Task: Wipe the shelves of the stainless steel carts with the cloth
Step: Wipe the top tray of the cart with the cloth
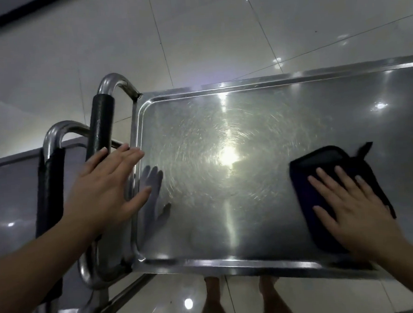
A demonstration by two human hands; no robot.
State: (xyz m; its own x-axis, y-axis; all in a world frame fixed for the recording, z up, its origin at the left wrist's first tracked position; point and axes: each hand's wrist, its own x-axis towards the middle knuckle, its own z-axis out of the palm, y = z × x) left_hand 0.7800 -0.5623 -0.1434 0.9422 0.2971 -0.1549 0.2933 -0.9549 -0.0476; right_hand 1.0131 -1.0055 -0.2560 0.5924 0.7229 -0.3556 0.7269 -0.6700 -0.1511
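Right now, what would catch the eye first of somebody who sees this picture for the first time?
First the bright glare in the middle of the steel top shelf, ringed by swirl marks. Then the right hand pressing flat on a dark cloth at the shelf's right side. The left hand is open at the shelf's left rim, beside the black-padded handle.

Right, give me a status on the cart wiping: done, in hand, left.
Done: cannot be judged; the top shelf shows only glare and swirl marks. In hand: the right hand presses the dark cloth flat on that shelf's right part, while the left hand hovers open at its left rim by the black-padded handle. Left: the second cart beside it shows no cloth; lower shelves are out of view.
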